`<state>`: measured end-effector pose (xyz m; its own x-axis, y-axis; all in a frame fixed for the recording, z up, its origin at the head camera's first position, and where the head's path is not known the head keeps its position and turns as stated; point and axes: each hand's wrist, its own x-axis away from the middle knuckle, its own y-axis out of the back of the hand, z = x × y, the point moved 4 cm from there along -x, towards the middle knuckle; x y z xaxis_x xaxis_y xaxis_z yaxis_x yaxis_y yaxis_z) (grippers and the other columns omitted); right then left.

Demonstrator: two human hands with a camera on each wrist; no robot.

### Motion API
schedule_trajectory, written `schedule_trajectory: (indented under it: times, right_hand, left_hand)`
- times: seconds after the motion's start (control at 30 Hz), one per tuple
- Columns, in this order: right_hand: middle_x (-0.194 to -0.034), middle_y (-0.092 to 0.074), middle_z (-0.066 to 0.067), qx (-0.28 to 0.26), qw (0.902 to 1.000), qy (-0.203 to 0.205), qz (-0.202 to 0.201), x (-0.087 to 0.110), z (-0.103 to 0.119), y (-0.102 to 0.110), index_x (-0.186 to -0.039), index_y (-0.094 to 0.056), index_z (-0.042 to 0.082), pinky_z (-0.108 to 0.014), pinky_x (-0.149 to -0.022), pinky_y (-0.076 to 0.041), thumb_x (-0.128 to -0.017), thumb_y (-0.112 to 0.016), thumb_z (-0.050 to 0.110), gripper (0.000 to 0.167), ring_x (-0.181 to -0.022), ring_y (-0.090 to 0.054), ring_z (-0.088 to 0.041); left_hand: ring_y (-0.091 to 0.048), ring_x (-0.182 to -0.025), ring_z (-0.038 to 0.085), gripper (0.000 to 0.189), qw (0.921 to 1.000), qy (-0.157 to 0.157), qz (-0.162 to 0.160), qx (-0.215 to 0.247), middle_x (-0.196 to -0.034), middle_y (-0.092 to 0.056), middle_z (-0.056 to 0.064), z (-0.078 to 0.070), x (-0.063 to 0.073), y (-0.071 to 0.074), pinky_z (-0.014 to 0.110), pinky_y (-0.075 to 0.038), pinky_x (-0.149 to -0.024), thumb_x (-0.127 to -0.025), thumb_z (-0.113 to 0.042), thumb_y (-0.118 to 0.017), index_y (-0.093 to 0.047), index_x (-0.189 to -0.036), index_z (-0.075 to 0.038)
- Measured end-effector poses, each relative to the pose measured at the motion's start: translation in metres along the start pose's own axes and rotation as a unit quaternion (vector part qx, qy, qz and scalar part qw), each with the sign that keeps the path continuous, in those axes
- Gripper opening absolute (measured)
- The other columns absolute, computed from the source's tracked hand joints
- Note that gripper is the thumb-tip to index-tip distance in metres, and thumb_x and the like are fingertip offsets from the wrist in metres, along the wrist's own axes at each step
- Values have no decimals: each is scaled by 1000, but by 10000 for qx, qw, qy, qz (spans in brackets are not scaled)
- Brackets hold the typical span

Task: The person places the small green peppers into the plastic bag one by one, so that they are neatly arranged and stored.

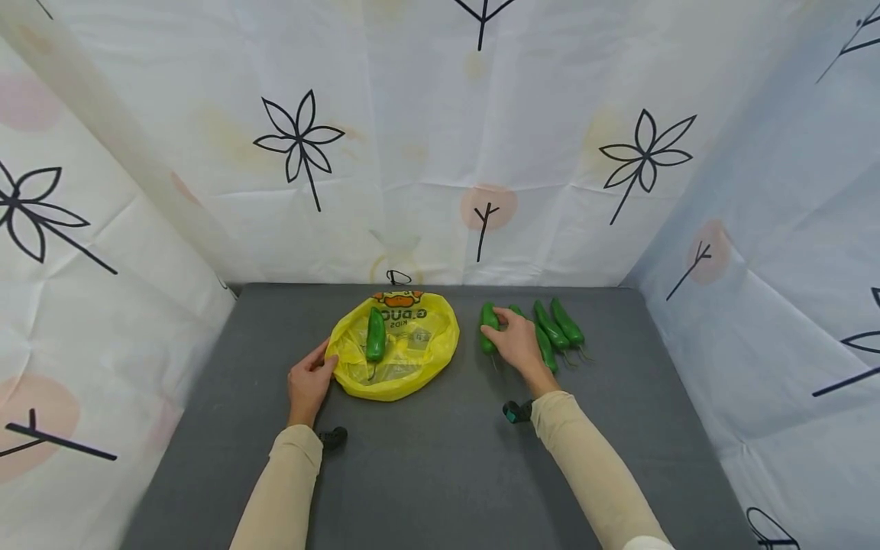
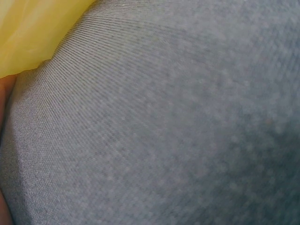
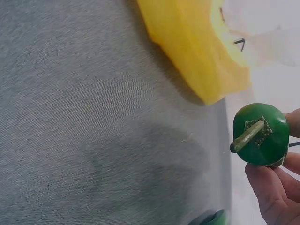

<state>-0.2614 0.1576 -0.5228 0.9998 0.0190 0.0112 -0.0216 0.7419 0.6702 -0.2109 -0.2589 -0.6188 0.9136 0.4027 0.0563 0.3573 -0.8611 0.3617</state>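
A yellow plastic bag (image 1: 440,347) with a duck print stands with its mouth spread wide on the grey table. Inside it lies one green chili pepper (image 1: 376,334). My left hand (image 1: 309,382) grips the bag's left rim, thumb over the edge; the left wrist view shows only a corner of the bag (image 2: 35,33) and a sliver of fingers. To the right of the bag, my right hand (image 1: 517,342) pinches another green chili pepper (image 1: 488,328) between thumb and fingers. In the right wrist view this pepper (image 3: 258,136) points its stem toward the camera, raised over the table.
Several more green chili peppers (image 1: 560,325) lie together just right of my right hand. The grey table (image 1: 426,473) ends at a white printed cloth (image 1: 412,153) behind, with more cloth along both sides.
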Motion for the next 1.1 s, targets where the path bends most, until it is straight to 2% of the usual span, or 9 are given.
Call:
schedule_trajectory:
  times: [0.33,0.7,1.1]
  right_hand:
    - [-136,-65,-19,-192,9998,28,62,-7,18,2,-147,-55,8,-46,-87,-60,-97,-70,36,59,-112,-70,-33]
    - [-133,-66,-17,-493,9985,171,164,-14,37,-1,-147,-56,12,-41,-82,-62,-96,-71,36,58,-112,-71,-31]
    - [-132,-67,-15,-473,9980,235,346,-19,63,-1,-147,-56,13,-37,-79,-62,-96,-72,36,58,-110,-72,-29]
  left_hand:
    - [-63,-79,-6,42,9999,-57,-91,-4,-121,-74,10,-2,1,1,11,-51,-68,-96,-37,-70,-66,-138,-31]
    - [-64,-78,-10,42,9999,-49,-145,31,-122,-74,10,1,-1,0,9,-51,-69,-95,-38,-70,-66,-137,-33]
    - [-64,-77,-8,42,9998,-104,-147,59,-117,-75,9,-3,1,0,9,-51,-68,-95,-36,-71,-67,-136,-31]
